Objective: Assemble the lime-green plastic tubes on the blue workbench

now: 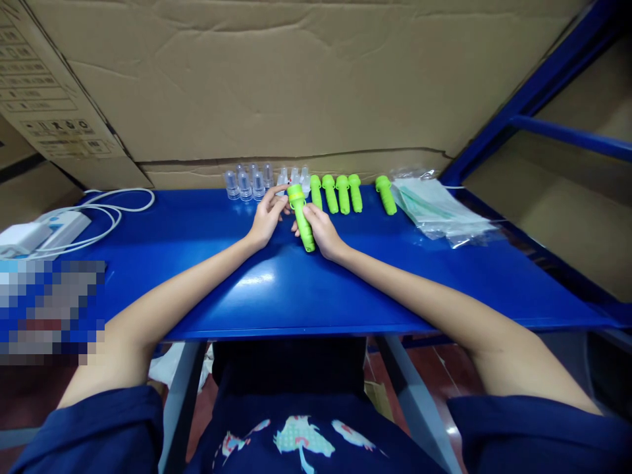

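Observation:
A lime-green flashlight (301, 220) is held between my two hands above the blue table, its wide head pointing away from me and tilted slightly left. My right hand (320, 227) is closed around its body from the right. At the head end, the fingers of my left hand (268, 216) pinch its left side. Just beyond my hands stand several clear plastic cups (245, 184) on the left and small whitish translucent pieces (295, 178) in the middle. Several similar green flashlights (342, 195) lie in a row to the right, with one more flashlight (386, 195) apart from them.
Clear plastic bags (439, 207) with white and green contents lie at the right of the blue table (237, 289). A white power strip (54, 234) and looped cable sit far left. A cardboard wall (296, 85) closes the back, and a blue frame (528, 92) rises at right.

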`<act>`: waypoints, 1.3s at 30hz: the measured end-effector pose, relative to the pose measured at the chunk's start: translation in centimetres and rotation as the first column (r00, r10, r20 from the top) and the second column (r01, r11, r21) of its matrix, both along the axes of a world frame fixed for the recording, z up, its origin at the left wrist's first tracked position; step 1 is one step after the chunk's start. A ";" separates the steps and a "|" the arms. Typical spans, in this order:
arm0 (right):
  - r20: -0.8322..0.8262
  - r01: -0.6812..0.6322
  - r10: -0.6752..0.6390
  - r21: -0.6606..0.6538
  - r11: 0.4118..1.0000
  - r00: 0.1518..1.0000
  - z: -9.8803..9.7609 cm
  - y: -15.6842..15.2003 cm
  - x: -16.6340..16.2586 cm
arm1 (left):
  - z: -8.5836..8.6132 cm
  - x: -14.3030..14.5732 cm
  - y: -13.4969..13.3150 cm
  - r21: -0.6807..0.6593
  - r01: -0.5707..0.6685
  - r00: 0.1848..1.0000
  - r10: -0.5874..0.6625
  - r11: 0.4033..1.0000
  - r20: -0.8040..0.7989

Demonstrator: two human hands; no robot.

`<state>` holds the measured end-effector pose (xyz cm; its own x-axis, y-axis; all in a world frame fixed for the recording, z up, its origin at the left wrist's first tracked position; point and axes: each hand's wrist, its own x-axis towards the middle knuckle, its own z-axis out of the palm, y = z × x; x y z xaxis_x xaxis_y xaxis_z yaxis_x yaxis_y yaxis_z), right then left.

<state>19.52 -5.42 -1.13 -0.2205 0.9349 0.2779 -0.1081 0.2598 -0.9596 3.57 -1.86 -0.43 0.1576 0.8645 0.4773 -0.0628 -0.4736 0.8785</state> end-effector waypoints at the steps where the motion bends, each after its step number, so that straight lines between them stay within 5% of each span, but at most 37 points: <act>1: 0.010 -0.006 0.006 0.005 1.000 1.000 0.0 0.0 0.0 | -0.1 0.0 0.0 -0.001 -0.001 1.000 0.001 1.000 -0.002; 14: 0.151 -0.037 0.045 -0.058 0.998 0.987 2.3 0.2 1.3 | 0.4 0.3 -0.6 -0.047 -0.005 0.999 0.007 0.999 0.034; 19: 0.137 0.110 -0.107 -0.019 0.994 0.985 3.5 1.6 3.2 | 1.3 0.6 -1.2 -0.225 -0.018 0.998 0.032 0.974 0.059; 25: 0.100 0.339 -0.341 0.034 0.940 0.935 5.0 4.0 7.3 | 1.8 0.7 -1.5 -0.254 0.009 0.997 0.011 0.967 0.078; 30: 0.230 0.555 -0.532 -0.045 0.831 0.815 5.5 5.7 10.7 | 2.0 0.8 -1.7 -0.268 0.018 0.997 0.002 0.963 0.076; 39: 0.516 0.620 -0.541 0.026 0.785 0.664 4.2 7.5 14.7 | 2.2 0.9 -2.0 -0.287 0.039 0.997 -0.020 0.957 0.068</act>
<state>34.19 2.05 3.10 0.3165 0.9370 0.1481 0.4907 -0.0281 -0.8709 4.47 -3.82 1.78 0.1622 0.9622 0.2188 -0.1335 -0.1983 0.9710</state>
